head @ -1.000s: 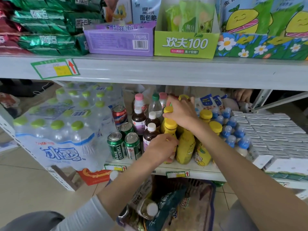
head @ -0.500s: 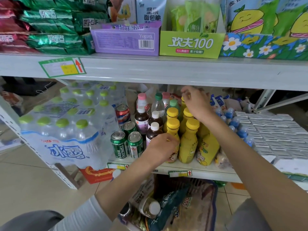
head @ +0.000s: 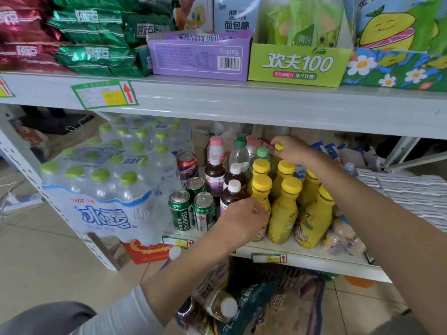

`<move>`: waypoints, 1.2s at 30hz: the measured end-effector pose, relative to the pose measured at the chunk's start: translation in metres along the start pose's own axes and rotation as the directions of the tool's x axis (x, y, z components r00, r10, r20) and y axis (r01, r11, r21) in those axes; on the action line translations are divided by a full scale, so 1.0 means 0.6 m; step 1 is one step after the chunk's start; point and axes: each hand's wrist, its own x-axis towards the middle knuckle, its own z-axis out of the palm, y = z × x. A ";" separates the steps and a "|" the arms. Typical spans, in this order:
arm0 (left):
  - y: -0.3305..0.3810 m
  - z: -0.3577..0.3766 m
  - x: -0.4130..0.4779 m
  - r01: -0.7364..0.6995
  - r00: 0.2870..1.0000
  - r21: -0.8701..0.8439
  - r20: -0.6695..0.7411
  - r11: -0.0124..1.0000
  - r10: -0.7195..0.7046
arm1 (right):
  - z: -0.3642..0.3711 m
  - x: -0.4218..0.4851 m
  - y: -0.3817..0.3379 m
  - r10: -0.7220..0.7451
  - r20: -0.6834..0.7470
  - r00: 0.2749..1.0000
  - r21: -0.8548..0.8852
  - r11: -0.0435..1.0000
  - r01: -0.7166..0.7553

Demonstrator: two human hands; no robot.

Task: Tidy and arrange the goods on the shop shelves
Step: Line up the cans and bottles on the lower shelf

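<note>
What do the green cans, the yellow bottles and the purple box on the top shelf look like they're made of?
Green cans: likely metal, with shiny silver tops and pull tabs. Yellow bottles: probably plastic, with a glossy printed wrap and ridged screw caps. Purple box: looks like matte printed cardboard, with folded edges and an open top.

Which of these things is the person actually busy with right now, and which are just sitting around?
In hand:
- yellow bottles
- left hand on the front one
- right hand on a back cap

Sitting around:
- green cans
- water pack
- purple box
- basket below
</note>
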 end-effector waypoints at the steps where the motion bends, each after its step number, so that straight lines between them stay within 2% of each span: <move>1: 0.000 0.000 0.000 0.000 1.000 0.008 0.001 1.000 0.000 | 0.003 0.001 0.000 -0.002 -0.005 1.000 -0.006 1.000 0.002; 7: 0.004 0.002 0.001 -0.005 1.000 0.076 0.020 0.997 0.003 | -0.002 -0.004 0.002 0.020 -0.036 0.999 -0.025 0.999 -0.021; 12: 0.003 -0.005 -0.001 -0.004 1.000 0.032 0.006 0.999 0.004 | -0.010 -0.012 0.006 0.120 -0.032 0.992 -0.009 0.993 -0.120; 16: 0.005 -0.009 0.001 -0.023 1.000 0.039 -0.012 0.999 0.023 | -0.020 -0.047 0.033 0.181 -0.195 0.964 0.065 0.983 -0.171; 19: 0.007 -0.012 0.003 -0.055 0.998 0.014 -0.040 0.998 0.056 | -0.037 -0.091 0.047 0.206 -0.445 0.871 0.098 0.978 -0.182; 21: 0.009 -0.013 0.002 -0.063 0.997 -0.007 -0.047 0.998 0.062 | -0.054 -0.122 0.041 0.318 -0.597 0.736 0.243 0.947 -0.211; 23: 0.009 -0.013 0.003 -0.072 0.995 -0.027 -0.067 0.997 0.070 | -0.076 -0.146 0.034 0.480 -0.624 0.617 0.427 0.870 -0.245; 25: 0.010 -0.014 0.006 -0.071 0.994 -0.058 -0.087 0.996 0.066 | -0.095 -0.163 0.043 0.597 -0.579 0.555 0.571 0.783 -0.247; 28: 0.010 -0.023 0.018 -0.053 0.993 -0.114 -0.113 0.992 0.040 | -0.115 -0.201 0.051 0.650 -0.452 0.611 0.756 0.643 -0.124; 30: 0.014 -0.034 0.024 -0.021 0.992 -0.247 -0.125 0.969 -0.010 | -0.117 -0.236 0.038 0.677 -0.469 0.567 0.853 0.513 0.094; 32: 0.023 -0.041 0.027 0.027 0.992 -0.455 -0.098 0.890 -0.080 | -0.118 -0.265 0.025 0.735 -0.413 0.537 0.910 0.306 0.282; 34: 0.034 -0.043 0.029 0.082 0.987 -0.624 -0.057 0.777 -0.150 | -0.117 -0.285 0.013 0.748 -0.349 0.564 0.929 0.197 0.314; 36: 0.042 -0.040 0.028 0.119 0.981 -0.721 -0.021 0.682 -0.193 | -0.110 -0.303 -0.010 0.740 -0.278 0.613 0.950 0.119 0.288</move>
